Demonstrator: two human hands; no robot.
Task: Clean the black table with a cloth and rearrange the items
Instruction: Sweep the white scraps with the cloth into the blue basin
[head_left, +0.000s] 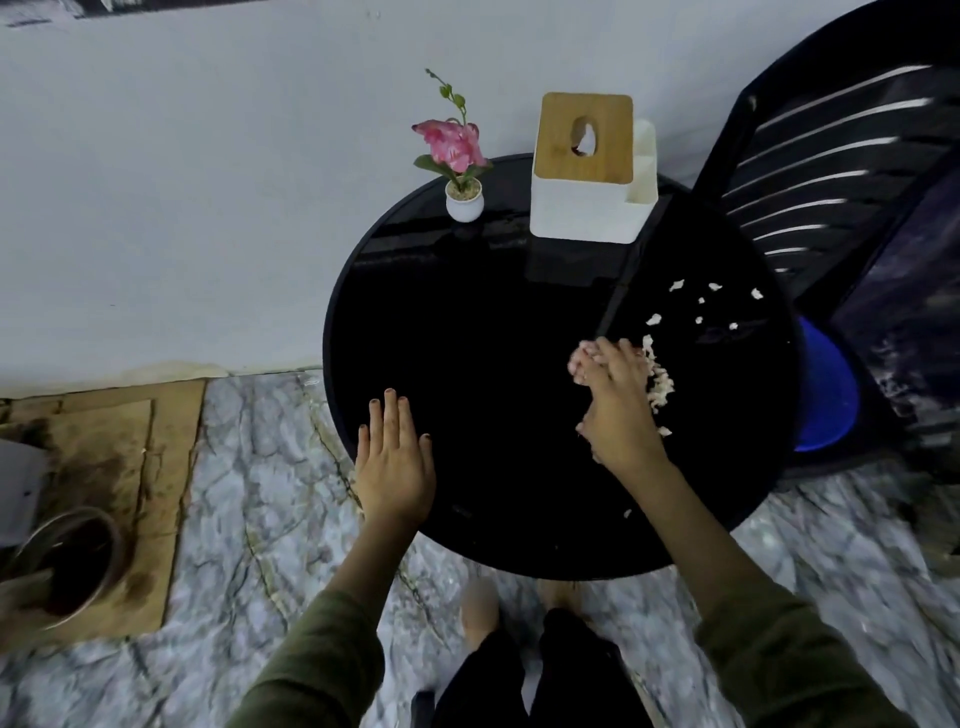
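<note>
A small white pot with a pink flower (464, 200) is standing at the far edge of the round black glossy table (467, 332), left of the white tissue box with a wooden lid (584, 171). Pale paper scraps (701, 312) are lying right, nearer the dark slatted chair (831, 171).

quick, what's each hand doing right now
Left hand: open, flat on the table, holding nothing.
Right hand: closed on something pale pink, likely the cloth, beside the crumbs.
</note>
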